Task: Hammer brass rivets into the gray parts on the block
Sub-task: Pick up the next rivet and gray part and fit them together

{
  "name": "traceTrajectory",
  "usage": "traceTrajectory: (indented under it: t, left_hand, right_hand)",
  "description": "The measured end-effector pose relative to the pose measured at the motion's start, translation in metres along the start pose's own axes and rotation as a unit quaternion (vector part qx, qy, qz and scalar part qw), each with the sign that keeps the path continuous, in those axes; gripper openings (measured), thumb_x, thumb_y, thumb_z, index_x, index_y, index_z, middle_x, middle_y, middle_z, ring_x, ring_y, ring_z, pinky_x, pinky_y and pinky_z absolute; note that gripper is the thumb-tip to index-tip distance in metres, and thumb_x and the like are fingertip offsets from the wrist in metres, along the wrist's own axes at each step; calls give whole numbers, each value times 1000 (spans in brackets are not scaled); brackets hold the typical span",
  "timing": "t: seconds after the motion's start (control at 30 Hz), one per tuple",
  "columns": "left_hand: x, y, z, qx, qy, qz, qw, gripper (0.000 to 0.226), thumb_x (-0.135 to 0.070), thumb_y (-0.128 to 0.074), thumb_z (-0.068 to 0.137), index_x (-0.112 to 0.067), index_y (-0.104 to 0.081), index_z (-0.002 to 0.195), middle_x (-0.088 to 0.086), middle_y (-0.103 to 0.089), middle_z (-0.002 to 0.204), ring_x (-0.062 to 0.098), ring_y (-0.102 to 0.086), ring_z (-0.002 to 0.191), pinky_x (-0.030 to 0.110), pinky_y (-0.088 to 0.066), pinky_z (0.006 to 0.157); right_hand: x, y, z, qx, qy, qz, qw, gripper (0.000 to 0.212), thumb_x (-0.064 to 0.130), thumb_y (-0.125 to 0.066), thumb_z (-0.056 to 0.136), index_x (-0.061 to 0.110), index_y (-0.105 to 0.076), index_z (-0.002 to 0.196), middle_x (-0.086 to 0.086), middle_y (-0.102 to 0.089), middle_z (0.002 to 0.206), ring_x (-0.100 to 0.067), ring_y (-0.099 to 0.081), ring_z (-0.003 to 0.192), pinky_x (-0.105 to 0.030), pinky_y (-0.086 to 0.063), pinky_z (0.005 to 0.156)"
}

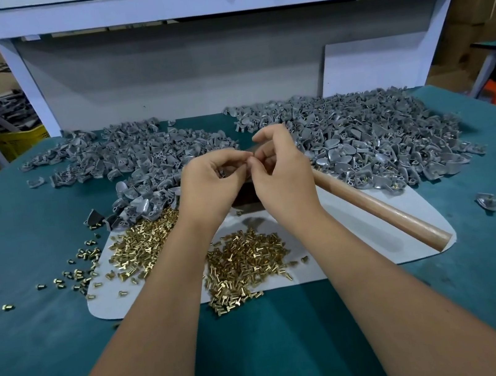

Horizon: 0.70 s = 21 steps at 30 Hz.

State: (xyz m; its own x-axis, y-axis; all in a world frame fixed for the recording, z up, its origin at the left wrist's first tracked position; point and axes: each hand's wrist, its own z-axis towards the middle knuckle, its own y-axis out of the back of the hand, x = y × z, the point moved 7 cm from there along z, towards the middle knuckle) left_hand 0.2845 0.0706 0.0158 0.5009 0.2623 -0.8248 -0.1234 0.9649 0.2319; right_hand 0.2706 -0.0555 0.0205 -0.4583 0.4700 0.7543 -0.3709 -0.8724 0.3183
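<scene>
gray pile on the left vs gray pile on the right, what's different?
The left gray pile is smaller and looser, with bare teal mat showing between parts; the right gray pile is larger and denser. Brass glints show among the right pile's parts, while the left pile's parts look plain gray. Both are the same kind of molded gray parts on the teal mat.

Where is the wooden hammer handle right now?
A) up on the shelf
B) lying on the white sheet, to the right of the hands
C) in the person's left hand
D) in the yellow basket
B: the wooden handle lies on the white sheet, slanting away from the right hand, and neither that hand nor the left hand holds it; both hands meet over something small.
</scene>
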Motion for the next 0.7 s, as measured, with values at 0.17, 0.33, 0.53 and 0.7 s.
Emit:
traceTrajectory:
  t: [0.17, 0.33, 0.53, 0.7]
  left_hand:
    - [-5, 4, -2, -27, -36, 72, 996, 20, -10, -73, 84, -30, -73, 86, -18, -69, 85, -3, -64, 85, 11, -47, 77]
    - [-1, 8, 0, -31, -24, 80, 996, 13, -19, -70, 90, -32, -72, 89, -19, -68, 89, -4, -61, 89, 8, -44, 80]
    - [-1, 6, 1, -11, -32, 59, 998, 11, -17, -67, 93, -26, -73, 92, -18, -68, 87, -3, -63, 87, 17, -50, 83]
    - [-2, 4, 2, 10, -39, 44, 998, 17, -11, -65, 93, -27, -71, 90, -17, -68, 84, -8, -61, 80, 12, -48, 78]
  right_hand:
    - [-5, 2, 0, -6, -26, 31, 999, 24, 10, -58, 89, 29, -54, 101, 14, -59, 77, 0, -58, 77, -28, -52, 73]
    - [-8, 2, 2, 9, -25, 30, 999, 10, 13, -64, 87, 21, -68, 91, 12, -65, 84, 0, -61, 80, -16, -50, 73]
    - [-13, 4, 4, 16, -40, 94, 995, 16, 9, -70, 84, 23, -71, 90, 10, -66, 78, -4, -61, 77, -20, -52, 74]
    - [-15, 2, 4, 36, -55, 136, 988, 22, 3, -68, 85, 25, -71, 84, 1, -71, 84, -17, -66, 86, -37, -56, 84]
